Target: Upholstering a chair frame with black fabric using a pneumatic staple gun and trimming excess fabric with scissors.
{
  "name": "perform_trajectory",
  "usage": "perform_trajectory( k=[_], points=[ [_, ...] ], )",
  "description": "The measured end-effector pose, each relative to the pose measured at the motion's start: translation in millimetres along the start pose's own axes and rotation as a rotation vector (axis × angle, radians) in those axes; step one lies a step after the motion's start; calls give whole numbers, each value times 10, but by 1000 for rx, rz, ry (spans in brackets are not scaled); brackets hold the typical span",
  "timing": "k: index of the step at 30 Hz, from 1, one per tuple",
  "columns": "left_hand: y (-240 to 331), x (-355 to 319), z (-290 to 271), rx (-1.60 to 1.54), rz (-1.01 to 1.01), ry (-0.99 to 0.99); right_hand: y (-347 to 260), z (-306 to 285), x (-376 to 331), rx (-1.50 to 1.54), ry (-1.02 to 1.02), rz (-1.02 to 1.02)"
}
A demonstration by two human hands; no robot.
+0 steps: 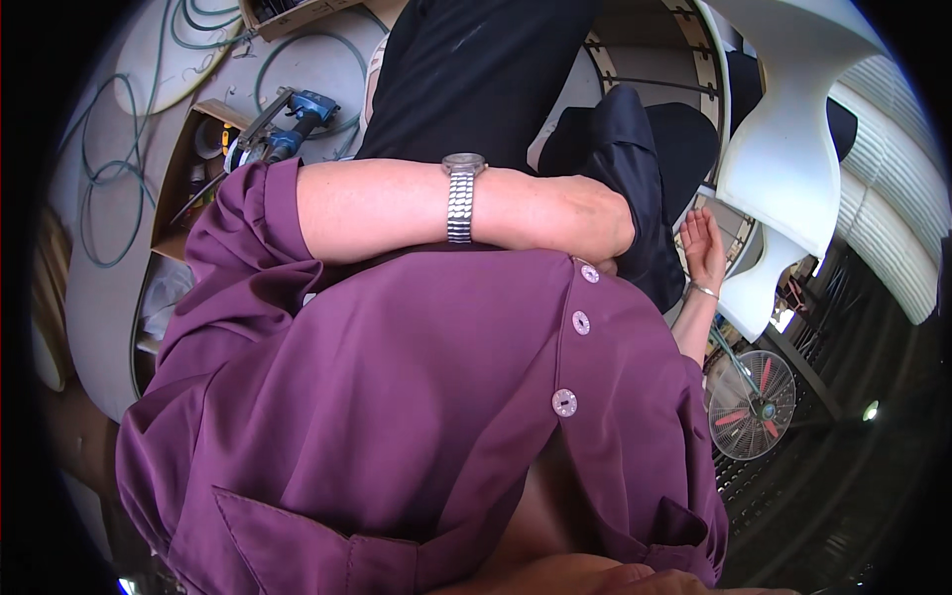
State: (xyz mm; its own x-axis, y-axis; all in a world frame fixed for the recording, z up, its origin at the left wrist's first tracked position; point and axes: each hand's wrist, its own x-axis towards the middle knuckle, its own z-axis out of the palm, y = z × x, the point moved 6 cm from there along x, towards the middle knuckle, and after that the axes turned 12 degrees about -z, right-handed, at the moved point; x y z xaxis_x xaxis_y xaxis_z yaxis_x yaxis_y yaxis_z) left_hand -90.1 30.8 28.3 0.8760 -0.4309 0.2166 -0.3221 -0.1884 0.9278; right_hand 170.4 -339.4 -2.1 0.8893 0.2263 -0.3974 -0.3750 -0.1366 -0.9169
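Observation:
My left forearm crosses in front of my purple shirt [416, 327], a metal-banded wristwatch [462, 198] on its wrist. My left hand [590, 213] is bent down against a black, slightly shiny cloth [635, 169]; its fingers are almost wholly hidden, so their grip does not show. Out to the right, my right hand [702, 246] is open and palm up, fingers stretched, with a thin bangle [705, 291] at the wrist. It holds nothing. Close beside it are the edge of the black cloth and a white curved panel [778, 169].
At the left, a blue air-powered tool [309, 111] lies by an open cardboard box [177, 203] of small items. Green hose [84, 188] coils across the surface. Ahead stands a round frame [716, 59]. Lower right are a red-bladed fan [752, 405] and white ribbed rolls [888, 208].

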Motion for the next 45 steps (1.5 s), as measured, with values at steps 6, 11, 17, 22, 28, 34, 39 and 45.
perform_trajectory(
  k=[6,11,17,22,28,34,39,45],
  points=[
    [-45,153,-10,63,-25,-29,116,-214,-247,-102,81,77],
    [-45,254,68,122,-48,-158,-24,-809,-302,-108,295,90],
    [-80,298,-9,45,-62,-206,41,-805,60,-62,322,141],
    [-211,321,23,3,1,-26,357,-373,784,-10,198,131],
    [-1019,312,736,-396,-72,-29,535,911,1834,11,-137,-16],
    [-570,344,20,17,-377,70,197,2729,2621,223,-468,-165],
    [-730,386,35,180,-588,-48,25,3150,3025,528,-440,-307],
    [-735,493,92,164,-590,36,38,3560,2969,652,-606,-317]
  ],
)
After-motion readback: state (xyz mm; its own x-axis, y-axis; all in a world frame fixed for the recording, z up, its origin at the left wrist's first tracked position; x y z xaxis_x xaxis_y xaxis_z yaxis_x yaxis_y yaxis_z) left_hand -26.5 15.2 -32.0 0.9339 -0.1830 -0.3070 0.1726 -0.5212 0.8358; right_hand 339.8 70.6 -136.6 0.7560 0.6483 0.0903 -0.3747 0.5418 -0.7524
